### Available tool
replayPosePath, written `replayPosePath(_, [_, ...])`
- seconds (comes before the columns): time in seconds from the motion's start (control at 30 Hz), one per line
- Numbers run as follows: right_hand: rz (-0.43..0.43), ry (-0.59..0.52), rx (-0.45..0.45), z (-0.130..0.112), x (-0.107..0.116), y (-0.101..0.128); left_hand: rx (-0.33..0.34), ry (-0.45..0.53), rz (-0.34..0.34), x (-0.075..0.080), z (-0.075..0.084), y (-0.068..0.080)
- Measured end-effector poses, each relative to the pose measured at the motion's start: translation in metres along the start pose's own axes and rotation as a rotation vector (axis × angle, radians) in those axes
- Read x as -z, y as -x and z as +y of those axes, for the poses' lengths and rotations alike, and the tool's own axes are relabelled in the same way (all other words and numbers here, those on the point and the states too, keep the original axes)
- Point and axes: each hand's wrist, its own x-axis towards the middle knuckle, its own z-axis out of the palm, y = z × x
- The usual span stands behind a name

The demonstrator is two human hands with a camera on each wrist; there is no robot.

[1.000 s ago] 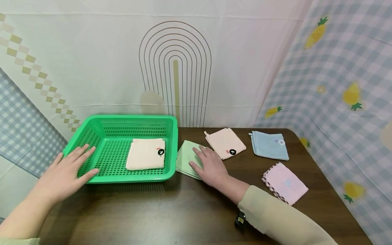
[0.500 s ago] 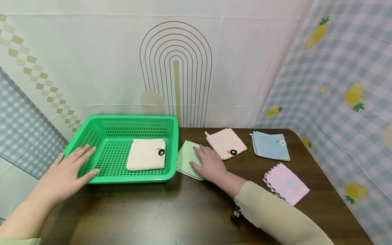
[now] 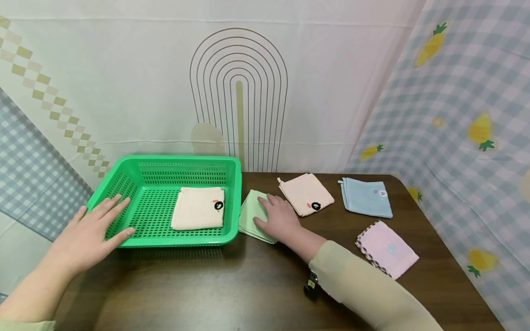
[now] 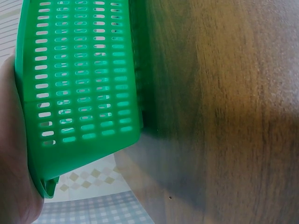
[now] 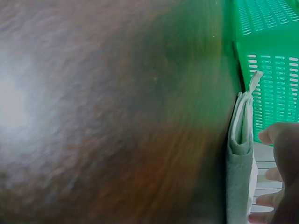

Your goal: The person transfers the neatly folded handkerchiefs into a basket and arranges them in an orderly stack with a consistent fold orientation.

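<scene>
From overhead, the green cloth [image 3: 251,214], soft-looking and folded into a layered, squarish pad, lies flat on the dark wood-grain table [image 3: 207,285], close beside the basket [image 3: 165,241]. Its exposed edge runs from between 12 and 1 o'clock down to between 6 and 7; a long axis cannot be told, since the right hand [image 3: 280,218] covers part of it. That hand's fingers lie extended over the cloth, pointing toward 10 o'clock. The left hand [image 3: 89,232], fingers spread and mostly straight, rests over the rim at the basket's 8 o'clock corner.

The basket is rectangular, shiny perforated plastic, sitting at the cloth's 9 o'clock; inside lies a folded cream cloth [image 3: 196,209] with a black ring motif. From the green cloth, a peach cloth [image 3: 306,193] with a similar ring lies at 2 o'clock, a blue cloth [image 3: 366,197] nearly at 3, its white badge too small to read, and a checked-edge pink cloth [image 3: 389,248] just past 3.

From the left wrist, the hand meets the slotted wall at 9 o'clock; its fingertips are hidden.

From the right wrist, the green cloth stands edge-on along 12 to 6, its hanging loop [image 5: 255,81] toward 12, thumb and fingers uncurled on its 3 o'clock side.
</scene>
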Motion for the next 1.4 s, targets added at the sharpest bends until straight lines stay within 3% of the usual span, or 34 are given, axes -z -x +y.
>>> replayPosePath(0.97, [-0.097,0.017,-0.095,-0.004,0.004,-0.023,0.002,0.000,-0.013,0.001,0.000,-0.002])
replayPosePath(1.4, [-0.130,0.074,-0.084,-0.003,0.009,-0.030,0.014,0.014,-0.005,0.000,-0.001,0.000])
